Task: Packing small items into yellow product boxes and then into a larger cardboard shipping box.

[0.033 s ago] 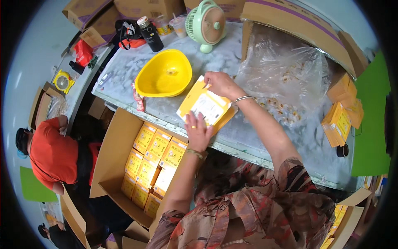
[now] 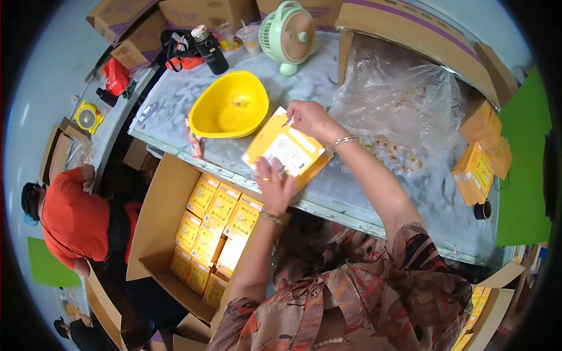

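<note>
A yellow and white paper box (image 2: 290,151) lies tilted over the table's front edge; it looks like a flat folding carton. My right hand (image 2: 313,121) pinches its far edge, near a white flap. At the near edge, my left hand (image 2: 274,186) rests with fingers apart and slightly blurred, touching or just over the box. Left of the box stands a yellow basin (image 2: 227,111) with a few small pieces in it. Below my left hand, an open cardboard carton (image 2: 157,213) holds several upright yellow boxes (image 2: 206,241).
A clear plastic bag (image 2: 404,88) with small dried pieces covers the table's right side. Stacked yellow flat cartons (image 2: 473,174) and a tape roll (image 2: 482,210) lie farther right. Behind stand a green fan (image 2: 288,36) and a black bottle (image 2: 211,52). A person in orange (image 2: 79,213) works at left.
My left hand has shifted slightly left along the box's near edge, its fingers now blurred. My right hand keeps its pinch on the far edge.
</note>
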Demonstrator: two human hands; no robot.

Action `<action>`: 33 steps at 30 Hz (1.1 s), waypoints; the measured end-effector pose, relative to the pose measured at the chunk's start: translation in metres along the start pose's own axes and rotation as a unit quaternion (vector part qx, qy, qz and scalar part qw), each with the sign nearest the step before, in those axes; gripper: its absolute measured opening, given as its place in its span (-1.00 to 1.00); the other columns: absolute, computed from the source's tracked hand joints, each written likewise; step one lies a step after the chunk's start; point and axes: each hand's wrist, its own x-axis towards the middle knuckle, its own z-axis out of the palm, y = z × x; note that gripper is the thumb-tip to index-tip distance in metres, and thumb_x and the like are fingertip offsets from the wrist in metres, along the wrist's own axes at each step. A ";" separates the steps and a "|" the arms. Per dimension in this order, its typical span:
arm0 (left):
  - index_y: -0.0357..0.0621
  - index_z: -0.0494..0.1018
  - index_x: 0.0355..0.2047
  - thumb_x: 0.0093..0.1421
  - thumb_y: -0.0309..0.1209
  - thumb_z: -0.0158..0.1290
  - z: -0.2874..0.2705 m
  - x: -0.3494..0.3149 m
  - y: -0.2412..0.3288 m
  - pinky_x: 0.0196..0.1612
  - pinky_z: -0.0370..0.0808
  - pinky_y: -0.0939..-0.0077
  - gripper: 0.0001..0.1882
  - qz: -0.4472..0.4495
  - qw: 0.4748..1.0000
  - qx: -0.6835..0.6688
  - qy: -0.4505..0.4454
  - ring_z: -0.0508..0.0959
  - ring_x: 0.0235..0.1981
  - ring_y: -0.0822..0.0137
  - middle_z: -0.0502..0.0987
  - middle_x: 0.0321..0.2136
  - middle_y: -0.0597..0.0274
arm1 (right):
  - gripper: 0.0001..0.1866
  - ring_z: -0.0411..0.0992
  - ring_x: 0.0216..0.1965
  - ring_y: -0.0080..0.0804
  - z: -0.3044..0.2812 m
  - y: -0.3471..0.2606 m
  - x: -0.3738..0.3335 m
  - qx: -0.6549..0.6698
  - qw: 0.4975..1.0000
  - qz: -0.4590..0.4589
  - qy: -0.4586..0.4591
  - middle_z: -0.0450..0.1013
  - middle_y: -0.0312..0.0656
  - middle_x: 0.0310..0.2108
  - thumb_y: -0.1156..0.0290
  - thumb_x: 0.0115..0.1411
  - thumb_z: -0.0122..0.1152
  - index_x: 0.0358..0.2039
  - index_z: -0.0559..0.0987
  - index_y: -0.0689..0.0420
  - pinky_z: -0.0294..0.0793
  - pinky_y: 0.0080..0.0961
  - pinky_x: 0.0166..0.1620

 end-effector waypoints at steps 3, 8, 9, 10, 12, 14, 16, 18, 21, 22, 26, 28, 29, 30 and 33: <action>-0.16 0.02 0.03 -0.04 -0.29 -0.05 -0.054 0.037 0.054 0.00 -0.13 -0.02 -0.38 0.019 0.999 0.003 0.044 -0.07 0.09 0.01 -0.07 0.06 -0.09 | -0.81 0.37 -0.54 -0.52 -0.029 0.003 -0.046 0.071 0.997 0.019 0.017 0.39 -0.21 -0.57 0.53 -0.21 0.17 -0.50 0.39 0.19 0.35 -0.65 -0.43; -0.28 0.35 -0.29 -0.05 -0.48 0.00 -0.095 0.036 0.089 -0.32 0.34 0.53 -0.73 -0.084 0.950 -0.110 -0.279 0.42 -0.42 0.42 0.42 -0.41 0.10 | -0.88 0.33 -0.48 -0.69 -0.042 0.007 -0.161 0.259 0.962 0.077 -0.027 0.37 -0.33 -0.54 0.60 -0.08 0.08 -0.49 0.35 0.22 0.34 -0.76 -0.41; -0.30 0.40 -0.44 -0.05 -0.49 0.01 -0.081 0.015 0.085 -0.50 0.33 0.73 -0.85 -0.027 0.936 -0.221 -0.272 0.39 -0.54 0.55 0.43 -0.55 0.20 | -0.88 0.33 -0.48 -0.69 -0.042 0.007 -0.185 0.259 0.962 0.085 -0.028 0.37 -0.33 -0.54 0.60 -0.08 0.08 -0.49 0.35 0.22 0.34 -0.76 -0.41; -0.29 0.39 -0.46 -0.03 -0.48 -0.01 -0.077 -0.001 0.096 -0.51 0.32 0.72 -0.87 -0.024 0.916 -0.238 -0.321 0.36 -0.55 0.56 0.41 -0.57 0.25 | -0.89 0.33 -0.48 -0.69 -0.044 0.007 -0.209 0.284 0.951 0.118 -0.017 0.37 -0.33 -0.54 0.61 -0.08 0.07 -0.49 0.35 0.23 0.34 -0.76 -0.41; -0.26 0.34 -0.51 0.01 -0.47 -0.05 -0.062 -0.036 0.111 -0.54 0.28 0.72 -0.90 -0.052 0.870 -0.291 -0.394 0.31 -0.58 0.59 0.35 -0.61 0.35 | -0.89 0.33 -0.48 -0.70 -0.043 0.011 -0.250 0.312 0.937 0.158 -0.003 0.37 -0.33 -0.53 0.62 -0.08 0.07 -0.49 0.35 0.23 0.34 -0.76 -0.40; -0.22 0.25 -0.54 0.04 -0.47 -0.09 -0.048 -0.054 0.127 -0.55 0.23 0.74 -0.90 -0.116 0.823 -0.340 -0.440 0.21 -0.62 0.61 0.24 -0.66 0.42 | -0.92 0.33 -0.46 -0.70 -0.042 0.019 -0.284 0.413 0.887 0.199 0.061 0.38 -0.32 -0.52 0.61 -0.04 0.04 -0.48 0.36 0.25 0.33 -0.77 -0.40; -0.21 0.25 -0.54 0.05 -0.47 -0.10 -0.041 -0.059 0.146 -0.55 0.22 0.75 -0.91 -0.068 0.843 -0.333 -0.416 0.20 -0.62 0.61 0.23 -0.65 0.42 | -0.93 0.33 -0.46 -0.69 -0.057 0.021 -0.305 0.402 0.884 0.235 0.042 0.38 -0.31 -0.50 0.60 -0.03 0.03 -0.47 0.37 0.26 0.32 -0.77 -0.39; -0.22 0.24 -0.52 0.06 -0.49 -0.11 -0.028 -0.065 0.154 -0.56 0.21 0.76 -0.92 -0.042 0.856 -0.355 -0.372 0.19 -0.64 0.60 0.23 -0.67 0.40 | -0.90 0.32 -0.43 -0.69 -0.073 0.033 -0.325 0.372 0.890 0.260 -0.050 0.40 -0.27 -0.43 0.54 0.01 0.00 -0.42 0.40 0.27 0.31 -0.76 -0.37; -0.25 0.25 -0.53 0.05 -0.50 -0.10 -0.033 -0.043 0.175 -0.56 0.21 0.76 -0.92 -0.009 0.866 -0.314 -0.390 0.21 -0.64 0.61 0.27 -0.69 0.34 | -0.86 0.31 -0.39 -0.69 -0.088 0.028 -0.335 0.401 0.875 0.247 -0.114 0.39 -0.28 -0.40 0.50 0.03 -0.02 -0.37 0.41 0.27 0.30 -0.73 -0.34; -0.27 0.31 -0.47 0.02 -0.52 -0.09 -0.038 -0.035 0.182 -0.53 0.28 0.69 -0.93 0.027 0.882 -0.275 -0.381 0.32 -0.64 0.53 0.34 -0.69 0.22 | -0.86 0.31 -0.39 -0.69 -0.083 0.028 -0.339 0.402 0.875 0.249 -0.108 0.39 -0.28 -0.40 0.50 0.03 -0.02 -0.37 0.41 0.27 0.30 -0.73 -0.34; -0.23 0.34 -0.28 -0.05 -0.47 -0.02 -0.048 -0.057 0.184 -0.43 0.37 0.48 -0.73 0.155 0.911 -0.193 -0.329 0.44 -0.52 0.19 0.43 -0.53 0.06 | -0.76 0.24 -0.33 -0.71 -0.050 0.021 -0.359 0.521 0.815 0.239 -0.080 0.35 -0.34 -0.36 0.45 0.09 -0.10 -0.22 0.35 0.25 0.25 -0.73 -0.26; -0.24 0.33 -0.27 -0.07 -0.42 0.01 -0.049 -0.068 0.188 -0.42 0.37 0.48 -0.68 0.228 0.923 -0.142 -0.276 0.44 -0.51 0.20 0.43 -0.52 0.05 | -0.76 0.24 -0.32 -0.69 -0.045 0.013 -0.364 0.581 0.774 0.248 -0.049 0.35 -0.32 -0.36 0.45 0.10 -0.11 -0.21 0.34 0.25 0.24 -0.72 -0.23; -0.25 0.31 -0.25 -0.09 -0.37 0.05 -0.050 -0.071 0.192 -0.42 0.37 0.48 -0.63 0.297 0.925 -0.091 -0.219 0.44 -0.50 0.21 0.42 -0.52 0.04 | -0.76 0.24 -0.32 -0.69 -0.044 0.014 -0.365 0.582 0.773 0.247 -0.048 0.35 -0.32 -0.36 0.45 0.10 -0.11 -0.21 0.34 0.25 0.24 -0.72 -0.23; -0.26 0.29 -0.23 -0.15 -0.27 0.09 -0.052 -0.071 0.196 -0.44 0.38 0.44 -0.52 0.315 0.917 -0.098 -0.225 0.44 -0.52 0.17 0.42 -0.55 0.03 | -0.76 0.24 -0.32 -0.69 -0.042 0.017 -0.366 0.551 0.804 0.210 -0.072 0.35 -0.32 -0.34 0.44 0.10 -0.12 -0.22 0.33 0.26 0.24 -0.72 -0.24; -0.24 0.30 -0.25 -0.15 -0.24 0.09 -0.053 -0.074 0.189 -0.47 0.38 0.40 -0.54 0.206 0.842 -0.068 -0.493 0.45 -0.55 0.13 0.43 -0.56 0.05 | -0.80 0.26 -0.39 -0.71 -0.049 0.001 -0.356 0.510 0.842 0.160 -0.064 0.37 -0.32 -0.41 0.43 0.08 -0.08 -0.30 0.38 0.25 0.26 -0.74 -0.32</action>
